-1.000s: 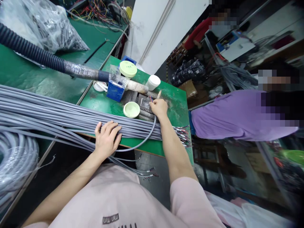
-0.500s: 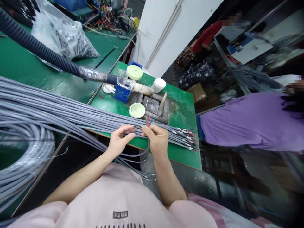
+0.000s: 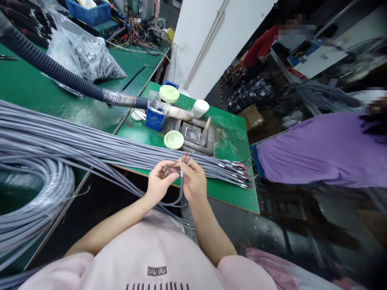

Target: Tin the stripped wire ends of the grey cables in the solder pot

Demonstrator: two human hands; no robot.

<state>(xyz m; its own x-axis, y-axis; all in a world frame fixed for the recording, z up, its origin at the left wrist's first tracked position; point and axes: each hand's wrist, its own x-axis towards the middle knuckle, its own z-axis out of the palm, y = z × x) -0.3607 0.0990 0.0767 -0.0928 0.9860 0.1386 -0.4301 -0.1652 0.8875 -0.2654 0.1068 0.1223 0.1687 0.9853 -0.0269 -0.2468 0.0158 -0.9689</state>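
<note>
My right hand [image 3: 192, 181] grips a single grey cable [image 3: 182, 186] near its end, and a few thin coloured wires [image 3: 185, 158] fan out above my fingers. My left hand [image 3: 160, 181] is curled next to it, with its fingertips against the same cable. Both hands are just in front of a long bundle of grey cables [image 3: 90, 148], which lies across the green workbench [image 3: 229, 145]. Stripped cable ends with coloured wires [image 3: 237, 172] stick out at the bundle's right end.
A metal tray [image 3: 196, 135] with a pale green lid [image 3: 173, 139], a white jar [image 3: 200, 108] and a blue box [image 3: 155, 119] stand beyond the bundle. A black corrugated hose [image 3: 60, 76] crosses behind. A cable coil [image 3: 39, 193] lies left, and a person in purple [image 3: 320, 150] stands right.
My right hand has left the metal tray, and my left hand has come off the bundle. Both hands now meet at one cable end, raised above the bundle, and the view has shifted slightly.
</note>
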